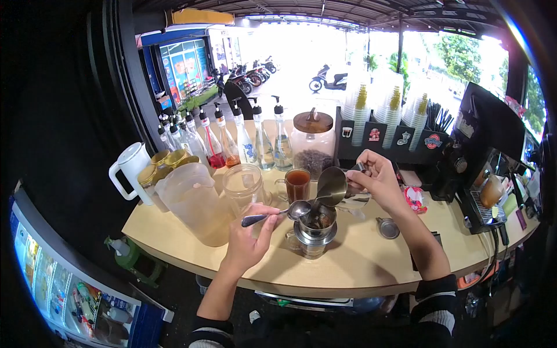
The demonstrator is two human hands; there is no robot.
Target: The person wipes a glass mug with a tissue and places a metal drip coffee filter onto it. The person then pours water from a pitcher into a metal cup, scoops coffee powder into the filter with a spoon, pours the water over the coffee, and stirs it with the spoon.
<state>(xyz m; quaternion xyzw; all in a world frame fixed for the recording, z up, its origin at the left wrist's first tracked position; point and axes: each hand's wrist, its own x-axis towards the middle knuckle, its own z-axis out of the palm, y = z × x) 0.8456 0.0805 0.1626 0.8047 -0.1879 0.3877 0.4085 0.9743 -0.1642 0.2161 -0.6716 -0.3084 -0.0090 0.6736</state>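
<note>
My left hand [250, 239] is closed round the handle of a metal spoon [299, 209], whose bowl is at the rim of a metal drip filter [315, 232]. The filter sits on a glass cup on the counter, with dark contents inside. My right hand [377, 178] grips a metal pitcher [332, 187] by its handle. The pitcher is tilted over the filter, its lip close to the spoon. Just behind stands a glass mug of brown drink [297, 185]. A round metal lid [388, 228] lies to the right.
Plastic pitcher [194, 203], glass jar [243, 185] and white jug [132, 168] stand left. Syrup bottles [243, 142] and a lidded jar [313, 145] line the back. Cup holder [377, 138] and espresso machine [484, 203] are right.
</note>
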